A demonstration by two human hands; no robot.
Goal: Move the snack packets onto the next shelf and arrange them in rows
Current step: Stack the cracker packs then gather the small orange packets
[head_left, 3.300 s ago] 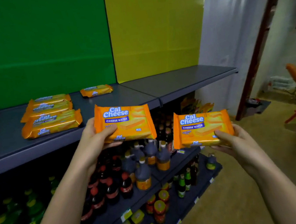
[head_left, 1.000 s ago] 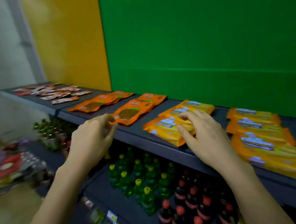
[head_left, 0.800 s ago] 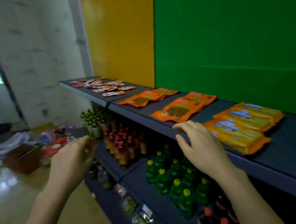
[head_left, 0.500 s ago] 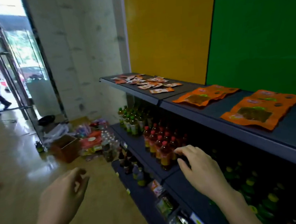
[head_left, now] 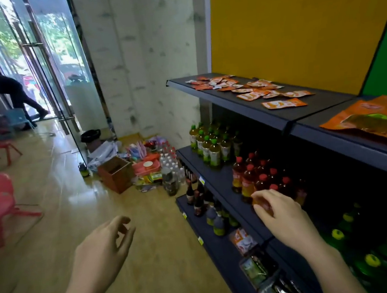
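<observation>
Small orange and white snack packets [head_left: 248, 88] lie scattered on the top dark shelf [head_left: 231, 103] in front of the yellow panel. Larger orange packets [head_left: 373, 120] lie on the adjoining shelf section at the right. My left hand [head_left: 105, 246] hangs over the floor with loosely curled fingers and holds nothing. My right hand [head_left: 283, 218] hovers in front of the middle shelf, below the packets, fingers loosely bent and empty.
Bottles with green caps [head_left: 211, 144] and red caps [head_left: 258, 177] fill the middle shelf. A brown box [head_left: 116, 173] and clutter sit on the floor by the wall. Pink chairs [head_left: 0, 202] stand at left. A person [head_left: 7, 92] bends near the glass door.
The view has swung left along the shelves, away from the yellow cheese wafer packets. Both hands have let go of those packets, dropped lower and are now empty.
</observation>
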